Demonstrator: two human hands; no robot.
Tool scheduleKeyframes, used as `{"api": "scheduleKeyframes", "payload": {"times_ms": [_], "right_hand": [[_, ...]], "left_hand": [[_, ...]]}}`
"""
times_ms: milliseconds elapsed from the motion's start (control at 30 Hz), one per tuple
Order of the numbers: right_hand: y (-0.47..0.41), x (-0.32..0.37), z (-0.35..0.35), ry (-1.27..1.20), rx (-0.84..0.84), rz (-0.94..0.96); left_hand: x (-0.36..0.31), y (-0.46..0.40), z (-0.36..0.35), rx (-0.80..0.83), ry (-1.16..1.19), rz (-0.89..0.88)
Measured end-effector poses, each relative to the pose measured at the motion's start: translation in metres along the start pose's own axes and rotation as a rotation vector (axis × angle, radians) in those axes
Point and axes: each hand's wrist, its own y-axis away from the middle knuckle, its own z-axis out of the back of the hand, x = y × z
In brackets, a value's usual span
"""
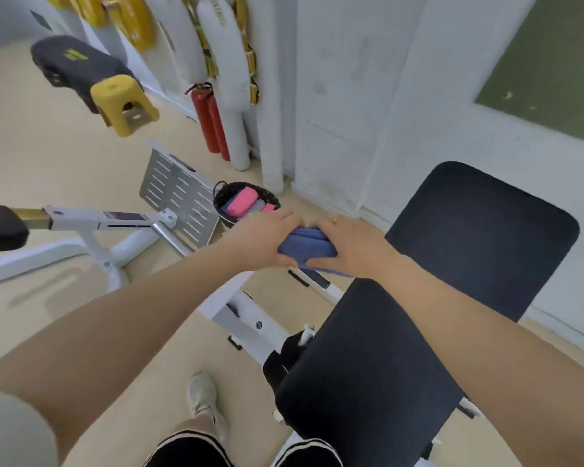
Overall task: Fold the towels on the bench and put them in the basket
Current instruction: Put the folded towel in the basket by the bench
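Head view looks down on a pale floor (58,156) and a white wall (402,112), the largest surfaces in sight. Next in size is the black padded tabletop (378,358) of a gym bench, its raised backrest (486,237) leaning toward the wall. A white machine frame (91,230) with a perforated metal plate (179,197) stands to the left. Farther back sit a yellow stool (123,102) and two red cylinders (209,123). A dark basket (243,200) rests on the floor near the wall, with folded pink and grey towels inside. Both hands hold a folded blue towel (305,246) in the air, above the floor between the tabletop and the basket. Left hand (262,239) grips its left side; right hand (351,242), wearing a ring, curls over its right side.
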Motion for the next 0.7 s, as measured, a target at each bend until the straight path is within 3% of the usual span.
{"api": "scheduleKeyframes", "payload": {"times_ms": [200,367,533,700], "right_hand": [[-0.1,0.073,0.002,-0.164,-0.057,0.053],[-0.188,0.131,-0.006,-0.392,-0.136,-0.083],[-0.295,0.192,-0.003,-0.618,-0.189,-0.164],[-0.376,0.235,-0.013,-0.882,-0.293,-0.289]], "left_hand": [[0.106,0.048,0.036,-0.425,0.614,0.26],[0.206,0.046,0.063,-0.406,1.368,0.384],[0.313,0.046,0.099,-0.491,1.625,0.386],[0.371,0.032,0.097,-0.382,1.683,0.412]]}}
